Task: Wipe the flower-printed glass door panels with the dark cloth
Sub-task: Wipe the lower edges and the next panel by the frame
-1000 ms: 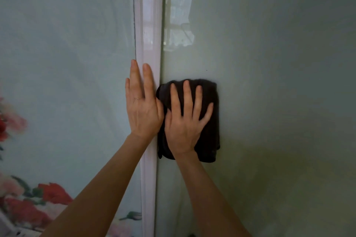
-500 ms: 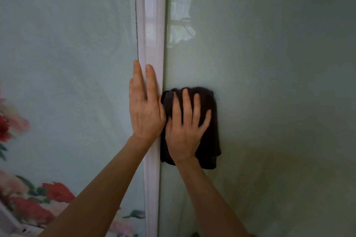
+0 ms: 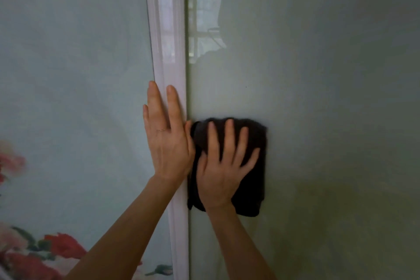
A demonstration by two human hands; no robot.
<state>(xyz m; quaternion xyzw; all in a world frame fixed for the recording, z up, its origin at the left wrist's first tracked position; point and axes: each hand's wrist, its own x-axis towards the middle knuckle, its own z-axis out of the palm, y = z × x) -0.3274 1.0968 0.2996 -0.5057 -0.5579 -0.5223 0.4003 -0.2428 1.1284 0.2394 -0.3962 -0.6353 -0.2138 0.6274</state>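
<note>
The dark cloth (image 3: 252,179) lies folded flat against the right glass panel (image 3: 318,98), just right of the white frame strip (image 3: 170,29). My right hand (image 3: 223,166) presses on it with straight, spread fingers. My left hand (image 3: 168,138) lies flat with straight fingers on the white strip and the edge of the left glass panel (image 3: 75,75), right beside the cloth. A thin ring shows on one left finger. Red and pink printed flowers (image 3: 45,254) fill the lower left of the left panel.
The right panel reflects a bright window (image 3: 206,25) near its top. Pale green glass stretches far to the right of and below the cloth. The white strip runs the full height between the two panels.
My right hand and the cloth have slid down the right panel beside the strip. My left hand has stayed on the strip. The view has shifted a little.
</note>
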